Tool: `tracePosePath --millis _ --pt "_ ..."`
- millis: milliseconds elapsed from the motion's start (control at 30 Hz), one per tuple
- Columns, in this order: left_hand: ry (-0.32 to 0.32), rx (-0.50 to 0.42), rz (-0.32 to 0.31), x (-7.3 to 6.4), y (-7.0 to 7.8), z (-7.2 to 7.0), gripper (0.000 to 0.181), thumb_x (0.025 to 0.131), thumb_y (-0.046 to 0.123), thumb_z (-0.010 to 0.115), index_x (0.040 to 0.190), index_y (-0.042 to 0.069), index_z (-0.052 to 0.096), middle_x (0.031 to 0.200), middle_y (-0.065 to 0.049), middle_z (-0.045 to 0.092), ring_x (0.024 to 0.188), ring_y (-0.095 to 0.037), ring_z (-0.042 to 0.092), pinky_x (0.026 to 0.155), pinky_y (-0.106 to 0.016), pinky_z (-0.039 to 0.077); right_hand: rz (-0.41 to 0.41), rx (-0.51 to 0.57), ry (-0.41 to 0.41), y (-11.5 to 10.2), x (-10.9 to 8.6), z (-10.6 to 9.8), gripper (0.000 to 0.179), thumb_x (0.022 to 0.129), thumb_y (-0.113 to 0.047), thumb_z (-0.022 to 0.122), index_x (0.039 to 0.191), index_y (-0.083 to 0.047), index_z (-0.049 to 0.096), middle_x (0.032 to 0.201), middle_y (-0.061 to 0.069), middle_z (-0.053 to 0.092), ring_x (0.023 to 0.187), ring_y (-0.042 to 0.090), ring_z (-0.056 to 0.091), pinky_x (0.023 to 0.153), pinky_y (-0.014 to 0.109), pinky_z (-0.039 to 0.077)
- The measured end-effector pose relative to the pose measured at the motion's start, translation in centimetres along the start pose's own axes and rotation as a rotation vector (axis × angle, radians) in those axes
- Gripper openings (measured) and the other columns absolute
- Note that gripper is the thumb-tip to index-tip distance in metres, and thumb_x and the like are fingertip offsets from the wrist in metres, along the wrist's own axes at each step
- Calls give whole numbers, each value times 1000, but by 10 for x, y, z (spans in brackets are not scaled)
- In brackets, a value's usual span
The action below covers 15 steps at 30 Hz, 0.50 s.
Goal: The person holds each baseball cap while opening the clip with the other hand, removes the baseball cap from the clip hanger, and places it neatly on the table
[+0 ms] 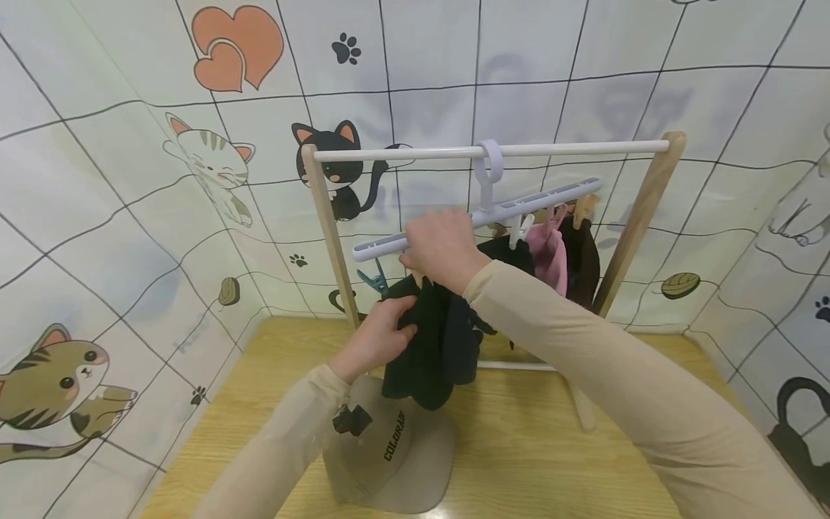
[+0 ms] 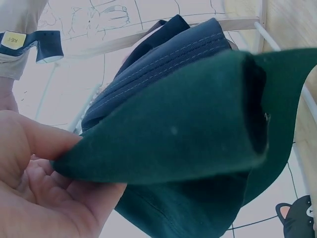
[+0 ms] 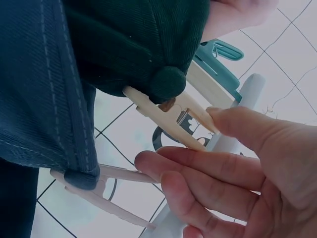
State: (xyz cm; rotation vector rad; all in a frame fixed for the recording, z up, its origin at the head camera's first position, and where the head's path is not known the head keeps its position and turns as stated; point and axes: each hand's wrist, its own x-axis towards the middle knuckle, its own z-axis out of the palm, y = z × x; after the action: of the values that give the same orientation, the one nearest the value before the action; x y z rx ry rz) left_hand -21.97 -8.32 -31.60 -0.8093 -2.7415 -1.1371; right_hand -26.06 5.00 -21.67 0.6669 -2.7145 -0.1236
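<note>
So, left fingers (image 2: pixel 101 196) in a pinch on a green cap (image 2: pixel 173 119), right fingers (image 3: pixel 213 163) likewise on a peg (image 3: pixel 167 122).

- Green cap (image 2: pixel 163 134): deep green, brim and crown alike
- Blue cap (image 2: pixel 153 74): navy, paler stitching in rows
- Cream clothespin (image 3: pixel 166 123): plain cream
- Teal clothespin (image 3: pixel 214 68): plain teal
- Pink cap (image 1: pixel 554 268): soft pink
- Dark cap (image 1: pixel 581 263): black or perhaps deep brown, hard to tell
- Lettered cap (image 1: pixel 366 465): beige, dark lettering
- Hanger (image 1: pixel 382 247): pale lavender
- Rail (image 1: pixel 415 153): white
- Surface (image 1: pixel 532 447): yellowish wood grain
- Wall covering (image 1: pixel 431 43): white, black grid lines, cartoon cats, paw prints, orange hearts
</note>
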Motion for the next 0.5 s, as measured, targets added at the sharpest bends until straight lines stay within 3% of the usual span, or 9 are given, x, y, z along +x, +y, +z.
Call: tracePosePath --millis 100,333,500 --pt "-1 -16 -14 -1 -1 1 39 86 -10 58 125 -11 56 122 -25 60 116 -33 55 97 -46 43 0 0 13 0 -1 0 25 88 -34 69 83 -9 72 55 2 53 54 21 53 52 34 43" --pt "-4 -39 -28 -5 -3 7 42 88 -8 59 129 -13 52 127 -28 55 121 -38 51 103 -51 36 7 -4 16 1 -3 2 26 88 -34 68 84 -9 72 54 1 51 54 21 52 50 32 38" --pt "-40 -74 -51 -9 -5 16 45 90 -6 58 133 -14 46 134 -29 49 125 -38 47 102 -49 37 24 -6 3 2 -2 2 31 89 -39 67 82 -8 70 55 1 52 55 21 55 50 33 42"
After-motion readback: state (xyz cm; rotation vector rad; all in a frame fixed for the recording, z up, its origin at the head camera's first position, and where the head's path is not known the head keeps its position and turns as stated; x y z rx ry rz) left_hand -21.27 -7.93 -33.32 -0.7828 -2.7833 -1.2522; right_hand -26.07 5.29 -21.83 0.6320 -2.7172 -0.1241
